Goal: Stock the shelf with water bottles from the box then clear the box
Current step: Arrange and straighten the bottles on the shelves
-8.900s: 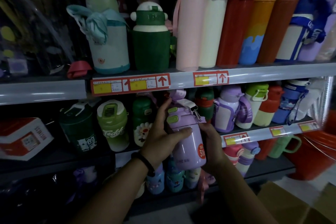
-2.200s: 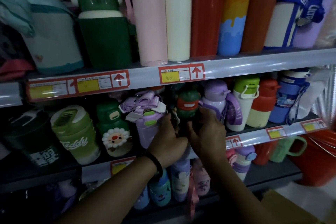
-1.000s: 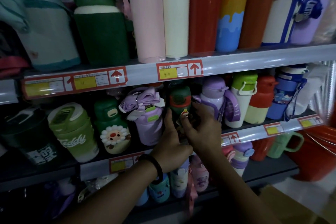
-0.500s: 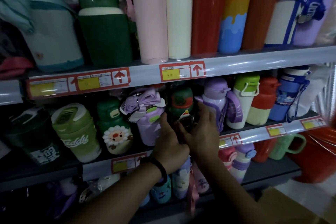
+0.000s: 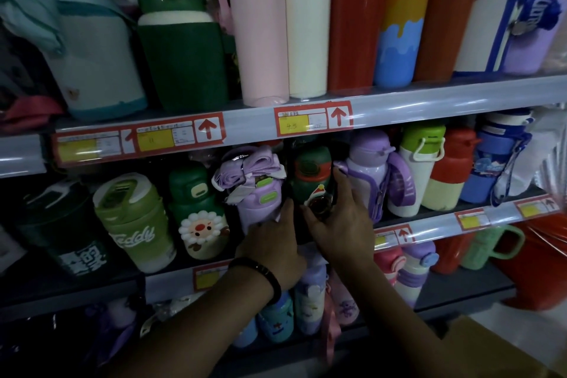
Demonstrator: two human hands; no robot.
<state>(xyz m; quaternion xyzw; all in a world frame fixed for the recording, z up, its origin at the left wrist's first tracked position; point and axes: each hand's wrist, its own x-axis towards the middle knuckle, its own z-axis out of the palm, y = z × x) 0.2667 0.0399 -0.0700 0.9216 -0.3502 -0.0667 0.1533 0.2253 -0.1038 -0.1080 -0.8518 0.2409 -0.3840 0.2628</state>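
The middle shelf point(image 5: 429, 225) holds a row of upright bottles. Among them the lilac bottle point(image 5: 260, 202) stands lid up, its long axis vertical and a folded strap point(image 5: 248, 169) bundled on top. Just right of it is a green bottle point(image 5: 311, 175), also upright. The left hand point(image 5: 273, 242) rests against the lilac bottle's base; its fingers are hidden, so its grip cannot be told. The right hand point(image 5: 337, 224) cups the green bottle, thumb in front and fingers up its right side. Tall flasks point(image 5: 264, 24) fill the top shelf point(image 5: 429, 101), which carries red price tags point(image 5: 313, 121). The aisle is dim, and a cardboard box point(image 5: 491, 350) shows at the lower right.
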